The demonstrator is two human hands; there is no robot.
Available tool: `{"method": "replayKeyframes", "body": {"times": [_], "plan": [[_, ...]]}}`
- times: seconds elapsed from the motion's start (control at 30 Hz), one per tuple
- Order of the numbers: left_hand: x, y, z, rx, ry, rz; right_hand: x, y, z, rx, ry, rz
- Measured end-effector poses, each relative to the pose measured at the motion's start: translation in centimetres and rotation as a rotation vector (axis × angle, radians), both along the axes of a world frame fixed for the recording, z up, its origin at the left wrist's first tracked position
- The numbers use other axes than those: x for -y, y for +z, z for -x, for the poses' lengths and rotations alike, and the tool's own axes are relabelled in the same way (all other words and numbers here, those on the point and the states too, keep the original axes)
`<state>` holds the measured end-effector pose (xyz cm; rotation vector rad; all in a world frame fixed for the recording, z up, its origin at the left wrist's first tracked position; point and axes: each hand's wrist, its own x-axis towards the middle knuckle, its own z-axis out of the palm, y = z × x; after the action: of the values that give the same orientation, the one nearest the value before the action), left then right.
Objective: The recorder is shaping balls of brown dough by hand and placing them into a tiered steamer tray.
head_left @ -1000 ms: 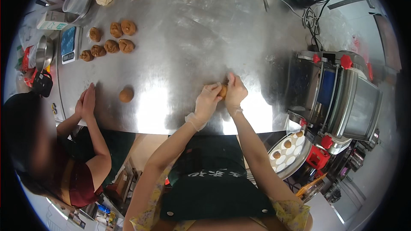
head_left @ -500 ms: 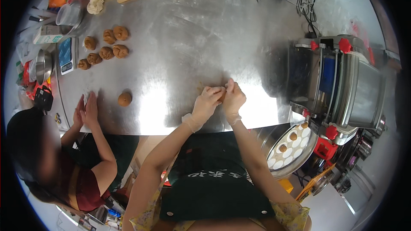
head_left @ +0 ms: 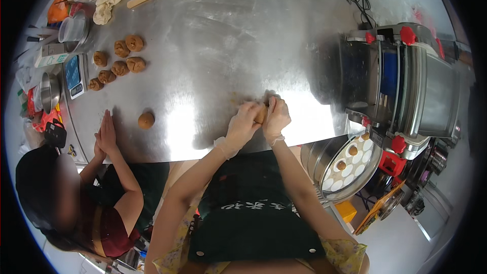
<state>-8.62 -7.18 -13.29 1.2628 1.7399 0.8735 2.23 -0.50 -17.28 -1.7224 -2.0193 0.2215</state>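
Observation:
In clear gloves, my left hand [head_left: 242, 123] and my right hand [head_left: 277, 117] meet above the near part of the metal table [head_left: 218, 61]. Between them is a small lump of brown dough [head_left: 261, 114], partly hidden by the curled fingers of both hands. Off to the left lies one smooth brown dough ball [head_left: 146, 120] by itself. Beyond it, several rougher dough pieces [head_left: 120, 68] sit in two loose rows.
A co-worker's hands [head_left: 105, 134] are pressed together at left. A scale [head_left: 75, 77] and steel bowl [head_left: 49, 91] line the left edge. A machine with red knobs [head_left: 421, 91] stands right. Below it, a round steamer [head_left: 327, 170] holds white paper rounds and a few dough balls.
The view has shifted slightly. My fingers have moved around the dough, and more of it shows between my hands. The co-worker's hands have closed together.

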Motion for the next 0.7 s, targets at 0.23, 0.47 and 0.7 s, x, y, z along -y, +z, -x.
{"method": "replayKeyframes", "body": {"times": [0.23,0.47,0.7], "plan": [[-1.4,-1.1,0.7,-0.066,0.145,-0.277,-2.5,4.7,3.0,-0.430,-0.109,0.262],[-2.0,-2.8,1.8,-0.081,0.086,-0.257,-4.9,-0.2,3.4,-0.048,0.077,-0.062],[-2.6,-1.1,2.4,-0.015,-0.002,-0.082,-3.4,1.5,3.1,-0.011,0.035,0.207]]}}
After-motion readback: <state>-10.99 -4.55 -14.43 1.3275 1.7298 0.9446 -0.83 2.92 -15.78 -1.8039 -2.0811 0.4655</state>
